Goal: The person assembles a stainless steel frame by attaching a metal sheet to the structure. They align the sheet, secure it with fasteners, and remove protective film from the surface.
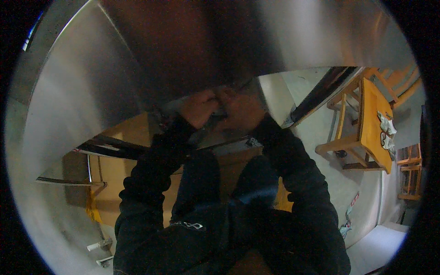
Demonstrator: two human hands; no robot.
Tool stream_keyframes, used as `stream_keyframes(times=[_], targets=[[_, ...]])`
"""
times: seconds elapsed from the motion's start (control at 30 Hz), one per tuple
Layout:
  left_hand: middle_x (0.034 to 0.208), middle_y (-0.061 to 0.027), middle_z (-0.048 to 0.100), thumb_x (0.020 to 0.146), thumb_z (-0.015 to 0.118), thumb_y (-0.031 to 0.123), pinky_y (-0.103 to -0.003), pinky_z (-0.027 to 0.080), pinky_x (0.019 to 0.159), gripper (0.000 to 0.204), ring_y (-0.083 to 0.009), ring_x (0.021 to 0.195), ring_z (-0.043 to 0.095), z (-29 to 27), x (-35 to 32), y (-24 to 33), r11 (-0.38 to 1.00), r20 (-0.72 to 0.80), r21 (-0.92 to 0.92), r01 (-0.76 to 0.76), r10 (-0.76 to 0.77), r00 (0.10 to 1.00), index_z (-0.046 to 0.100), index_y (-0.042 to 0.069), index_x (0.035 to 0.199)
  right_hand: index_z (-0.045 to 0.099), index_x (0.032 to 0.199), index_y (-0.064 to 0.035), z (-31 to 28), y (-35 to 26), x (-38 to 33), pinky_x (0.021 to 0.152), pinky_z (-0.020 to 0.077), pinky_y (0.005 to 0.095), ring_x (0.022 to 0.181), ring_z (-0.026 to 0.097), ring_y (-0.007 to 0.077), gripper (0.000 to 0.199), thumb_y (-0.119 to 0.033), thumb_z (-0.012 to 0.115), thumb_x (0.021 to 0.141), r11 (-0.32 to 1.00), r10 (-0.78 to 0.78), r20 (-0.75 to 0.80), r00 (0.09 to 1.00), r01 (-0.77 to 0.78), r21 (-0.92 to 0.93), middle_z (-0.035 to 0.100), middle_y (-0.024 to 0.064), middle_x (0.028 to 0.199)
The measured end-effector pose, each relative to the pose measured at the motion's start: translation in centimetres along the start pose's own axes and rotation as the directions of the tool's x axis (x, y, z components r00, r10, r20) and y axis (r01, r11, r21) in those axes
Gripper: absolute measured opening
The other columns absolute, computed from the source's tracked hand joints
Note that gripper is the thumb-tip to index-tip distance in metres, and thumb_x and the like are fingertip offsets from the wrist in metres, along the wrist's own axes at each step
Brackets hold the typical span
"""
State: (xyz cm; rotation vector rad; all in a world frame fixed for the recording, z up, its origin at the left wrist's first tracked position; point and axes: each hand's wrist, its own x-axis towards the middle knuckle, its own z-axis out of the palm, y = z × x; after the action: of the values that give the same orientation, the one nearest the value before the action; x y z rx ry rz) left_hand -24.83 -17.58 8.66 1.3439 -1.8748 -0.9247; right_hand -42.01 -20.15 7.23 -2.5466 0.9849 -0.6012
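Observation:
A large, shiny metal panel (183, 41) fills the upper part of the head view, and both my hands are in the shadow at its near edge. My left hand (200, 109) is closed, fingers bent in toward the other hand. Close beside it, my right hand (242, 109) also has its fingers curled inward. Between the fingertips is a small, dim spot; what they hold, if anything, is too dark to name. Below the hands runs a greyish strip (236, 146), just above my knees.
Dark glossy bars extend to the left (112, 147) and right (321, 94) of my hands. At the right stands a yellow wooden chair (371, 123) with crumpled white cloth (387, 126) on it. More wooden chairs (411, 169) stand beyond. Brown cardboard (123, 188) lies at lower left.

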Motion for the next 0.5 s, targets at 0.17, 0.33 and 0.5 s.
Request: stream_keyframes(times=[0.17, 0.33, 0.5], targets=[[0.078, -0.0106, 0.061, 0.078, 0.058, 0.024, -0.034, 0.046, 0.068, 0.026, -0.0195, 0.073, 0.058, -0.8, 0.8, 0.6, 0.936, 0.085, 0.315, 0.159, -0.195, 0.977, 0.061, 0.001, 0.090, 0.059, 0.098, -0.0051, 1.4, 1.5, 0.9, 0.071, 0.0494, 0.0454, 0.081, 0.062, 0.0346, 0.059, -0.053, 0.067, 0.065, 0.997, -0.070, 0.016, 0.997, 0.070, -0.009, 0.063, 0.0152, 0.091], [0.077, -0.0119, 0.059, 0.074, 0.064, 0.031, -0.035, 0.043, 0.062, 0.029, -0.0225, 0.068, 0.056, -0.9, -0.8, 0.1, 0.995, -0.001, -0.029, 0.097, -0.097, 0.995, 0.058, 0.003, 0.080, 0.061, 0.099, -0.0105, 1.1, 1.3, 1.5, 0.070, 0.0491, 0.0451, 0.081, 0.061, 0.0345, 0.055, -0.055, 0.065, 0.067, 0.996, -0.090, 0.071, 0.993, 0.088, 0.027, 0.063, 0.0141, 0.088], [0.082, -0.0136, 0.058, 0.074, 0.065, 0.030, -0.038, 0.045, 0.064, 0.028, -0.0268, 0.075, 0.057, -0.8, -5.8, 1.4, 0.813, -0.036, 0.580, -0.040, 0.075, 0.997, 0.058, 0.004, 0.081, 0.062, 0.096, -0.0120, 0.7, 2.1, 1.2, 0.069, 0.0482, 0.0459, 0.080, 0.061, 0.0351, 0.052, -0.055, 0.064, 0.067, 0.997, -0.058, 0.087, 0.995, 0.053, 0.064, 0.063, 0.0157, 0.085]])
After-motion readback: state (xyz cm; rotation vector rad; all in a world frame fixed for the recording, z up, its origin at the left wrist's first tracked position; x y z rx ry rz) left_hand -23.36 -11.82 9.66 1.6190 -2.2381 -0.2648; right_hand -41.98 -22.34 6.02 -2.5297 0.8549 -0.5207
